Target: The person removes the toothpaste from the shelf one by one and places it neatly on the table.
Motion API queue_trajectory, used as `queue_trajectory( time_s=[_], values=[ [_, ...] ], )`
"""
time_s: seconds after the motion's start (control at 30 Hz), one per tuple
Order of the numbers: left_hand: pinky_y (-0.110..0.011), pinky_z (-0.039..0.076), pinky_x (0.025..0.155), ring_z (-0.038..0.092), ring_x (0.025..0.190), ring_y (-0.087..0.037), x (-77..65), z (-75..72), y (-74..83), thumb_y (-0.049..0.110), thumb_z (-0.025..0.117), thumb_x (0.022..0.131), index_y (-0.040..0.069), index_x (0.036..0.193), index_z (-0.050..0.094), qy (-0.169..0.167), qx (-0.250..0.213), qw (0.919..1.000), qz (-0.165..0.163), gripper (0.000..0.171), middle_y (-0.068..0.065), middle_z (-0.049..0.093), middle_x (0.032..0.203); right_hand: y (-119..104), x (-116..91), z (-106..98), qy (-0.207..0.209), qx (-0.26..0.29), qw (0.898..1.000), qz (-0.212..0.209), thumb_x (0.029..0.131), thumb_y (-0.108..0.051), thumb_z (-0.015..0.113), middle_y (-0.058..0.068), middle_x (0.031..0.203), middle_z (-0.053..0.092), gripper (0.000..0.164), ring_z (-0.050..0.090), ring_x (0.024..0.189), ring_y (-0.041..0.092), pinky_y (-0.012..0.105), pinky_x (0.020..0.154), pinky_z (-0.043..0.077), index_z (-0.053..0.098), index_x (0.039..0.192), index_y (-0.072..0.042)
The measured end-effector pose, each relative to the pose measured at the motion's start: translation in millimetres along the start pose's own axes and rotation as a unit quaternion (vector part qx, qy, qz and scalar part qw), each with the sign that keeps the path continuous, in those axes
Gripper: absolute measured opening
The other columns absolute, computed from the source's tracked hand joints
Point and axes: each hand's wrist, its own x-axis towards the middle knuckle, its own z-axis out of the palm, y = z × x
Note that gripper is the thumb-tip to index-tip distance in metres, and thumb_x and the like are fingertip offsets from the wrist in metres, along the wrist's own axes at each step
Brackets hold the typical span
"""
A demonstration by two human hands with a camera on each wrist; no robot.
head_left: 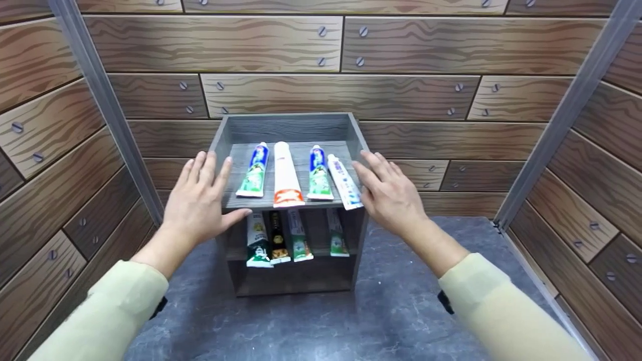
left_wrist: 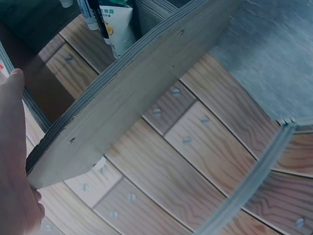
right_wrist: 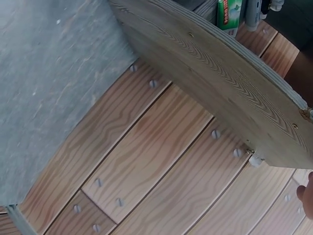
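Observation:
A small grey wooden shelf (head_left: 288, 115) stands between my two hands in the head view. On its top level lie a blue-green toothpaste tube (head_left: 255, 171), a white tube with an orange end (head_left: 286, 173), a second blue-green tube (head_left: 318, 173) and a slanted white-blue tube (head_left: 344, 181). My left hand (head_left: 195, 203), fingers extended and thumb out, is at the shelf's left side near the front corner. At the right side, my right hand (head_left: 392, 196) has its fingertips by the upper edge, close to the slanted tube. Neither hand holds a tube.
Below, the middle level holds a dark green and white tube (head_left: 258, 240), a black tube (head_left: 278, 235) and others. The shelf stands on a grey marbled floor (head_left: 401, 311). Wood-patterned walls (head_left: 281, 45) enclose three sides, with metal posts (head_left: 556, 110) at the corners.

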Motion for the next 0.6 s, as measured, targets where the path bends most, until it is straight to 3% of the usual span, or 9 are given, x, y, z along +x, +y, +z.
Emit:
queue_trajectory(
  time_s=[0.6],
  values=[
    [-0.055, 0.017, 0.130, 0.025, 0.156, -0.049, 32.0, 2.8, 56.8, 0.078, 0.063, 0.090, 0.003, 0.167, 0.027, -0.016, -0.002, 0.9998, 0.010, 0.114, -0.034, 0.030, 0.166, 49, -38, -24, 0.014, -0.011, 1.000, 0.014, 0.094, -0.014, 0.063, 0.019, 0.155, 0.053, 0.055, 0.054, 0.139, 0.042, 0.061, 0.110, 0.047, 0.060, 0.148, -0.005]
  ],
)
